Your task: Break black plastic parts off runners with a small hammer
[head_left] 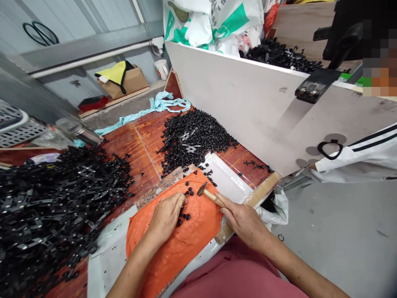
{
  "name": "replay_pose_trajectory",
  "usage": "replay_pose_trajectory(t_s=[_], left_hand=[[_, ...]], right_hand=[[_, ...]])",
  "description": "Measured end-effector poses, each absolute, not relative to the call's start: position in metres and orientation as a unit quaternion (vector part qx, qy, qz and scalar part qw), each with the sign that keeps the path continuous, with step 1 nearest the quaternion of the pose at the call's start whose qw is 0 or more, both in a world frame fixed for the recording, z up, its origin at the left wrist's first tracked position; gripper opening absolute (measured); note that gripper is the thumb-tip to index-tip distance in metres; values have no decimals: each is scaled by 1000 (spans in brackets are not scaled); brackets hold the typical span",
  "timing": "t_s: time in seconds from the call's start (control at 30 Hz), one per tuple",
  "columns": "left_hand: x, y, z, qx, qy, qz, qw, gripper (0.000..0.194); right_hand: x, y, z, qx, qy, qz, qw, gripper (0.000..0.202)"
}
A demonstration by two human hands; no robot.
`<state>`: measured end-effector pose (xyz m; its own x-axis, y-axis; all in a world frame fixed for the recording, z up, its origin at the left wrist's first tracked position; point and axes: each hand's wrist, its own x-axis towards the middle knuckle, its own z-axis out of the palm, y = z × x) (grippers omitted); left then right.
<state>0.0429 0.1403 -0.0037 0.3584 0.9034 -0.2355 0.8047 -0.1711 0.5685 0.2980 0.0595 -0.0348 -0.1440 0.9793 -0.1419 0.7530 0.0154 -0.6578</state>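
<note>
Since my left grip (164,213) is pinched on a black piece (181,215) over the orange cloth (173,256), hammer (214,198) wrapped in my right grip (240,217) at its two o'clock, I'd tap light and square, clear of skin.

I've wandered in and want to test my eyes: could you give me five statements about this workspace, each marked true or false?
1. The right hand holds a hammer. True.
2. The left hand is empty. False: it pinches a small black part.
3. Both hands are over a blue sheet. False: the sheet beneath them is orange.
4. A white mug stands near the wall. True.
5. There is just one pile of black parts. False: one pile lies at the left and another lies beyond the sheet, among others.
</note>
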Motion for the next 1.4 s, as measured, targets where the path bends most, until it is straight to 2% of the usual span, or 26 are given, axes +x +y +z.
replay_pose_trajectory(t_s=[0.57, 1.03, 1.17, 1.4], left_hand=[[54, 144, -14, 820, 551, -33, 149, 43], [62, 144, -5, 832, 544, -53, 89, 40], [64, 146, 0, 825, 552, -78, 90, 40], [61, 154, 2, 810, 557, -61, 175, 39]], right_hand=[[298, 62, -30, -624, -700, 315, 149, 55], [299, 62, -33, -616, -715, 293, 154, 55], [302, 63, -28, -604, -717, 308, 162, 55], [302, 76, -3, -563, -763, 234, 214, 58]])
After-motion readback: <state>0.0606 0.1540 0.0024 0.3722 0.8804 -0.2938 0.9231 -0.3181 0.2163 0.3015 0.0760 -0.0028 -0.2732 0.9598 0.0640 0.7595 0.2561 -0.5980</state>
